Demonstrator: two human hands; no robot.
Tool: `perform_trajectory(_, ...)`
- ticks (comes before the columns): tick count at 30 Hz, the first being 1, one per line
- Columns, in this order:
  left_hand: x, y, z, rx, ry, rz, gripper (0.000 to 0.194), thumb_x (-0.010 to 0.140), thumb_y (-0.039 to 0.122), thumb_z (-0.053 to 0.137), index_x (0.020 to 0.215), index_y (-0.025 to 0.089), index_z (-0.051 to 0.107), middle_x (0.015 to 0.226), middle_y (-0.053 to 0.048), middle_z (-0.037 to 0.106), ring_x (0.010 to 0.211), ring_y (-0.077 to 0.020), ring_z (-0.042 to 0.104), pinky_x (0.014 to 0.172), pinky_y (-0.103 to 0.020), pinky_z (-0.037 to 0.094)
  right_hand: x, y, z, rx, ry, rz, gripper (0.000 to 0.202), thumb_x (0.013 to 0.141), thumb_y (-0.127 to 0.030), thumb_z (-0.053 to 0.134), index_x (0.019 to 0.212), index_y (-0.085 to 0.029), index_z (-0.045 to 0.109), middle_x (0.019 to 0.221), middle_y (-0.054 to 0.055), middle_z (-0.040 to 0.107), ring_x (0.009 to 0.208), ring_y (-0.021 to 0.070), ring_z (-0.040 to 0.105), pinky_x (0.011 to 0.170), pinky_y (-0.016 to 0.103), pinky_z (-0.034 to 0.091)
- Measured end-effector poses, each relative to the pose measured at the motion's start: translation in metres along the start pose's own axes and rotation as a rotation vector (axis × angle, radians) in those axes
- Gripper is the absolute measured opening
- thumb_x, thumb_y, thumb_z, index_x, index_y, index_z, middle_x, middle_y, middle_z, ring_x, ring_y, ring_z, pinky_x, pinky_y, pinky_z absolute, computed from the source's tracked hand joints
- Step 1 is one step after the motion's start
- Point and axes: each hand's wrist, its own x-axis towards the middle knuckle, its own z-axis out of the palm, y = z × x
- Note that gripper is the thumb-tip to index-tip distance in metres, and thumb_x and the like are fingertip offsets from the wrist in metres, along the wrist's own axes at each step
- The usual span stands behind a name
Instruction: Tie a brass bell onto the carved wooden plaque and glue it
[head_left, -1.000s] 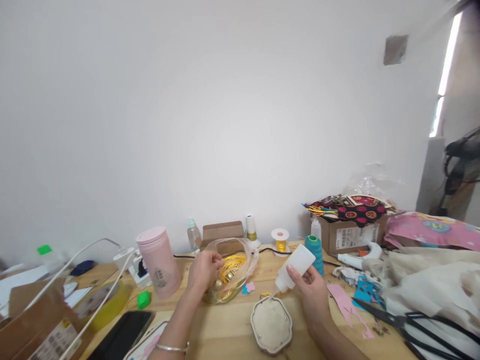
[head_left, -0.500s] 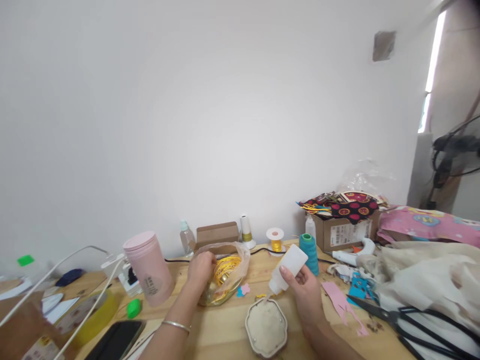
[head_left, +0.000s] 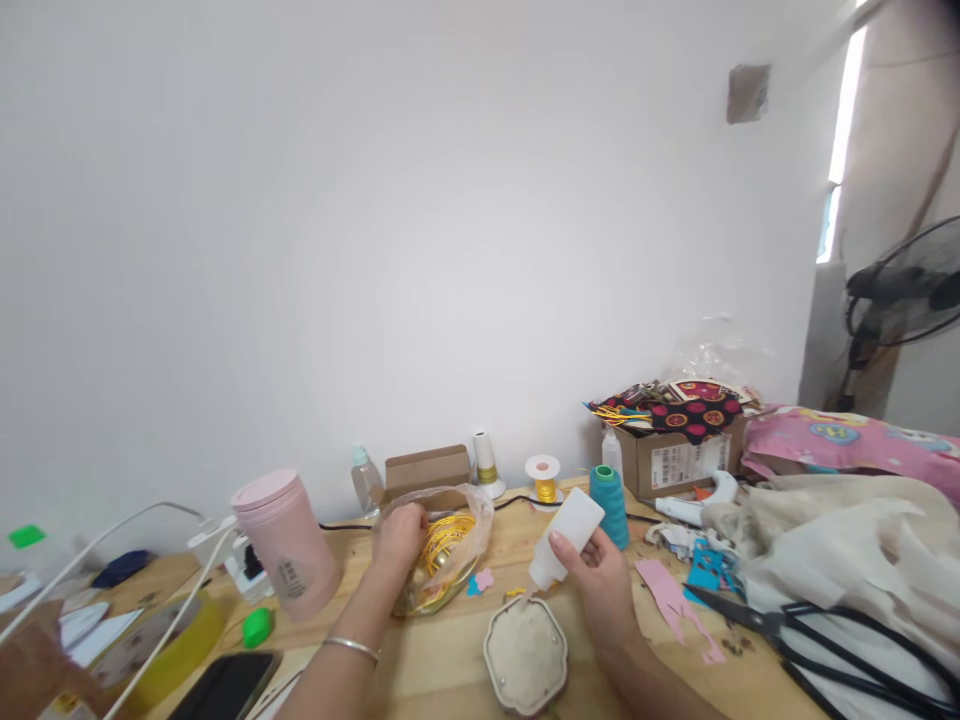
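My right hand (head_left: pixel 600 580) grips a white squeeze bottle (head_left: pixel 574 525), tilted with its nozzle down at the top edge of a scalloped, cream-coloured piece (head_left: pixel 526 655) with a raised rim, lying on the table. My left hand (head_left: pixel 401 545) reaches into a clear plastic bag (head_left: pixel 480 510) holding yellow cords (head_left: pixel 446 540) and round gold-coloured pieces. Its fingers are curled together, their tips hidden in the bag. Small blue and pink scraps (head_left: pixel 480 581) lie between the bag and the scalloped piece.
A pink canister (head_left: pixel 289 550), a phone (head_left: pixel 225 685) and yellow tape (head_left: pixel 165 650) are at left. Behind stand an open cardboard box (head_left: pixel 427 466) and thread spools (head_left: pixel 542 475). Right are a teal thread cone (head_left: pixel 609 510), pink scrap (head_left: pixel 671 595), black-handled scissors (head_left: pixel 772 625) and pale cloth (head_left: pixel 855 535).
The view has shifted slightly, so everything sits a little further left. Both hands keep nearly the same places, the right with the bottle tilted and the left in the bag.
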Motion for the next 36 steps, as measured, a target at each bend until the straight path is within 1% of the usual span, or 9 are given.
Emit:
perform_trajectory(8, 0.008, -0.013, 0.01, -0.347, 0.151, 0.003, 0.01, 0.075, 0.019, 0.05, 0.078, 0.012, 0.056, 0.076, -0.002, 0.06, 0.074, -0.0154, 0.056, 0.07, -0.033, 0.043, 0.002, 0.003, -0.001, -0.013, -0.025, -0.024, 0.035, 0.055, -0.03, 0.068, 0.082, -0.013, 0.056, 0.074, 0.006, 0.066, 0.069, 0.0196, 0.06, 0.063, 0.03, 0.049)
perform_trajectory(11, 0.01, -0.02, 0.002, -0.531, 0.21, -0.006, 0.002, 0.065, 0.015, 0.056, 0.066, 0.014, 0.057, 0.061, 0.0, 0.06, 0.064, -0.0172, 0.057, 0.062, -0.029, 0.042, 0.002, 0.003, -0.001, -0.022, -0.008, -0.017, 0.036, 0.054, -0.031, 0.068, 0.082, -0.013, 0.055, 0.074, 0.005, 0.066, 0.069, 0.0193, 0.06, 0.063, 0.03, 0.049)
perform_trajectory(15, 0.002, -0.025, -0.02, -0.803, 0.266, -0.058, 0.008, 0.051, 0.014, 0.064, 0.056, 0.014, 0.057, 0.046, 0.002, 0.056, 0.047, -0.0153, 0.053, 0.05, -0.027, 0.041, 0.002, 0.001, -0.001, -0.026, -0.015, -0.017, 0.037, 0.054, -0.032, 0.068, 0.083, -0.013, 0.055, 0.079, 0.006, 0.066, 0.072, 0.0199, 0.06, 0.065, 0.03, 0.049)
perform_trajectory(19, -0.023, -0.018, -0.044, -1.105, 0.455, -0.138, 0.02, 0.056, 0.024, 0.062, 0.073, 0.014, 0.057, 0.06, 0.0, 0.06, 0.055, -0.012, 0.056, 0.056, -0.024, 0.044, 0.002, 0.0, -0.001, -0.031, -0.027, -0.024, 0.039, 0.055, -0.033, 0.067, 0.085, -0.013, 0.054, 0.084, 0.009, 0.066, 0.075, 0.0215, 0.06, 0.067, 0.032, 0.049)
perform_trajectory(22, -0.051, 0.004, -0.051, -1.306, 0.538, -0.148, 0.027, 0.066, 0.032, 0.054, 0.088, 0.016, 0.053, 0.072, 0.0, 0.059, 0.062, -0.0085, 0.056, 0.062, -0.021, 0.044, 0.002, 0.0, -0.001, -0.036, -0.033, -0.041, 0.041, 0.056, -0.034, 0.066, 0.089, -0.012, 0.054, 0.087, 0.01, 0.065, 0.078, 0.0226, 0.061, 0.069, 0.034, 0.049)
perform_trajectory(25, -0.077, 0.038, -0.042, -1.421, 0.43, -0.099, 0.032, 0.062, 0.035, 0.061, 0.086, 0.015, 0.056, 0.067, 0.001, 0.059, 0.057, -0.0077, 0.054, 0.058, -0.02, 0.044, 0.001, -0.001, -0.002, -0.07, -0.046, -0.062, 0.044, 0.056, -0.034, 0.066, 0.092, -0.011, 0.053, 0.089, 0.011, 0.065, 0.078, 0.0232, 0.061, 0.069, 0.034, 0.049)
perform_trajectory(29, -0.098, 0.077, -0.014, -1.52, 0.151, 0.003, 0.037, 0.056, 0.042, 0.065, 0.078, 0.012, 0.061, 0.05, 0.005, 0.051, 0.045, -0.0068, 0.046, 0.048, -0.02, 0.041, -0.002, -0.005, -0.004, -0.171, -0.092, -0.138, 0.046, 0.057, -0.034, 0.066, 0.095, -0.011, 0.052, 0.088, 0.011, 0.065, 0.076, 0.0231, 0.061, 0.066, 0.034, 0.049)
perform_trajectory(32, -0.103, 0.087, 0.005, -1.569, 0.055, 0.026, 0.04, 0.056, 0.045, 0.064, 0.077, 0.011, 0.061, 0.046, 0.005, 0.049, 0.043, -0.0065, 0.044, 0.047, -0.019, 0.039, -0.005, -0.008, -0.005, -0.298, -0.104, -0.211, 0.042, 0.059, -0.034, 0.065, 0.093, -0.012, 0.052, 0.085, 0.011, 0.065, 0.074, 0.0228, 0.061, 0.065, 0.034, 0.049)
perform_trajectory(36, -0.107, 0.086, 0.02, -1.606, 0.001, 0.015, 0.038, 0.058, 0.044, 0.064, 0.074, 0.01, 0.061, 0.043, 0.006, 0.046, 0.038, -0.0042, 0.038, 0.04, -0.015, 0.031, -0.01, -0.009, -0.007, -0.505, -0.1, -0.317, 0.037, 0.058, -0.034, 0.065, 0.087, -0.014, 0.054, 0.079, 0.009, 0.064, 0.071, 0.0228, 0.06, 0.062, 0.034, 0.049)
